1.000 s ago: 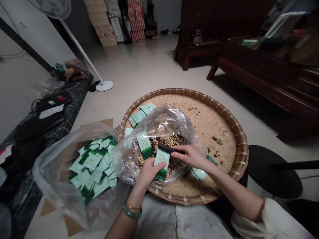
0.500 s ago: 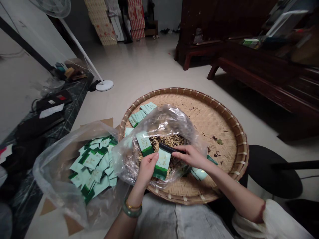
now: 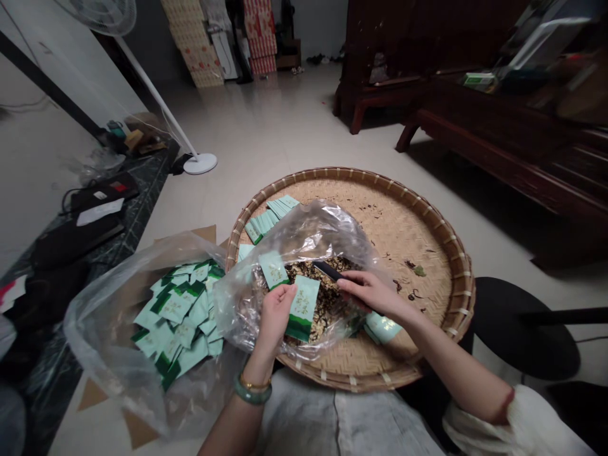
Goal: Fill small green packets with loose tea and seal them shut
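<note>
My left hand [image 3: 277, 310] pinches the left edge of a pale green sachet [image 3: 303, 307] with a dark green band at its bottom. My right hand [image 3: 368, 292] is closed round a long, flat black tool [image 3: 330, 271] whose kind I cannot make out; its tip is apart from the sachet. Both hands are over an open clear plastic bag [image 3: 327, 221] of dried, chopped brown and tan plant bits [image 3: 327, 304]. Another sachet [image 3: 273, 267] leans in the bag, just behind my left fingers.
Under the bag is a round woven bamboo tray [image 3: 403, 221], with rows of sachets [image 3: 262, 223] at its left and more sachets [image 3: 382, 328] by my right wrist. A second plastic bag [image 3: 104, 304] full of sachets stands left. A fan base [image 3: 200, 164] and dark wooden furniture [image 3: 475, 145] are beyond.
The black tool has moved from the sachet's top edge to the right and away from it. My left hand has shifted slightly left and up with the sachet.
</note>
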Demonstrator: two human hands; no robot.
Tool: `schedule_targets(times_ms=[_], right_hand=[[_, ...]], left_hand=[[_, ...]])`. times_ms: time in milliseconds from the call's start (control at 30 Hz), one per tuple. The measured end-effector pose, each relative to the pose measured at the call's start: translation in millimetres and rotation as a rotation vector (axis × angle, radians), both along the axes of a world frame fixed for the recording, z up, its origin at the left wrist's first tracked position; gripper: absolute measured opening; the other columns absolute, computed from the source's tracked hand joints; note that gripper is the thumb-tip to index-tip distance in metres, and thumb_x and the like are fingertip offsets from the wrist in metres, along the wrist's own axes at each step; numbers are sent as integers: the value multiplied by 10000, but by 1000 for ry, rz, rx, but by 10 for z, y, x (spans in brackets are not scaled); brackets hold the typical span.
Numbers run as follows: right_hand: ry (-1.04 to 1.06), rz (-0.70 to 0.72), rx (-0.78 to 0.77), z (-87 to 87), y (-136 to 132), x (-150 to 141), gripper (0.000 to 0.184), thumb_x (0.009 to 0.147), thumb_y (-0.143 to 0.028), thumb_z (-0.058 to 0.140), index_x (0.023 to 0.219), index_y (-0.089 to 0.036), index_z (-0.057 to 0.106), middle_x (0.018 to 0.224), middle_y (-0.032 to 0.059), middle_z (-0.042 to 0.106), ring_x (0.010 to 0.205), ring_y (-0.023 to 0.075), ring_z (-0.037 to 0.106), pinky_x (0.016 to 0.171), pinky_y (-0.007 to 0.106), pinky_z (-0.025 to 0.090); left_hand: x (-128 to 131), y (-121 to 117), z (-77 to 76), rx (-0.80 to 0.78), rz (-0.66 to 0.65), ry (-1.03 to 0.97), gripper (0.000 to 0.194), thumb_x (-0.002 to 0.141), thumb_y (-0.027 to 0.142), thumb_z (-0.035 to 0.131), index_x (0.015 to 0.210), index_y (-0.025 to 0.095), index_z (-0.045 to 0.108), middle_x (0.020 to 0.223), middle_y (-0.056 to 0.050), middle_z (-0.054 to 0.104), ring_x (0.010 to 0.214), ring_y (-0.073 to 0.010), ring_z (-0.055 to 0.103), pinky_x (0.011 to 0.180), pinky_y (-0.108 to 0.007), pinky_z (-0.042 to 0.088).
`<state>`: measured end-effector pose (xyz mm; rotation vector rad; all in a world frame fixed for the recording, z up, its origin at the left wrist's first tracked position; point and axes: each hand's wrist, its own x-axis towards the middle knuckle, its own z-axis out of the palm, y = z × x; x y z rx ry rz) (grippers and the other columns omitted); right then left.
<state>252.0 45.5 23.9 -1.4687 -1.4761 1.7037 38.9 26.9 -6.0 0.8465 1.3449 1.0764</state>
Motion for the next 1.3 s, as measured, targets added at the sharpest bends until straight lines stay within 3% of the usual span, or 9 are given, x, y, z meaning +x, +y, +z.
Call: schedule_targets(times_ms=[167,367,533,800,900,1067,1167,1233,1300], right_hand=[[-187,91,251,21,12,-21,442,797,-476,608,1083,-146,682,874,69,716,672,174,606,583,264,440],[-234,223,377,-13,-13,-165,331,858,-422,544,977,-173,728,867,35,733,754,211,638,660,283,452],[-259,36,343,-124,52,-57,419,827,-470,579,1095,-162,674,1030,86,713,888,247,654,762,341,494],[-768,-36,665,-198,86,-15,477,877,-438,525,1232,-121,569,1060,186,673,970,330,615,827,447,460],[-653,-1,758,-133,-1,-205,410,914,-426,466,1202,-160,587,1060,151,668,1003,290,585,852,415,446],[-297,40,689,-152,-71,-444,355,912,-435,471,725,-182,636,695,40,644,642,155,566,618,262,428],[-202,-13,624,-167,-46,-455,417,890,-483,481,629,-176,585,599,17,579,572,136,513,554,246,386],[-115,-71,489,-140,-6,-426,469,905,-528,414,662,-171,597,555,4,540,522,128,489,508,240,374],[-53,-116,361,-96,44,-401,505,934,-538,316,793,-165,627,545,-7,528,480,124,481,470,234,377]], left_hand=[[2,-21,-7,-30,-63,29,353,646,476,715,648,133,633,545,15,604,488,-103,502,478,-202,385],[38,-31,5,-17,-124,53,347,681,471,687,667,128,635,548,17,596,490,-101,503,488,-201,382],[8,-25,16,-25,-76,23,354,649,476,713,651,131,639,553,11,614,491,-108,514,485,-207,392],[15,-49,-4,-39,-52,6,371,637,493,725,661,131,649,555,8,613,503,-109,515,495,-204,391],[53,-76,0,-33,-123,11,367,664,495,704,656,135,636,543,14,592,489,-106,497,485,-203,373],[125,-123,62,-2,-237,43,351,703,477,670,622,141,615,508,27,538,470,-98,457,469,-203,343],[126,-144,87,-2,-258,44,330,701,451,678,614,137,626,501,28,539,469,-95,453,464,-200,337],[62,-155,105,1,-213,27,304,676,424,712,623,132,651,528,17,578,492,-99,482,475,-198,358],[-81,-157,151,37,-31,-40,282,634,409,758,646,140,673,599,1,643,539,-107,532,512,-199,406]])
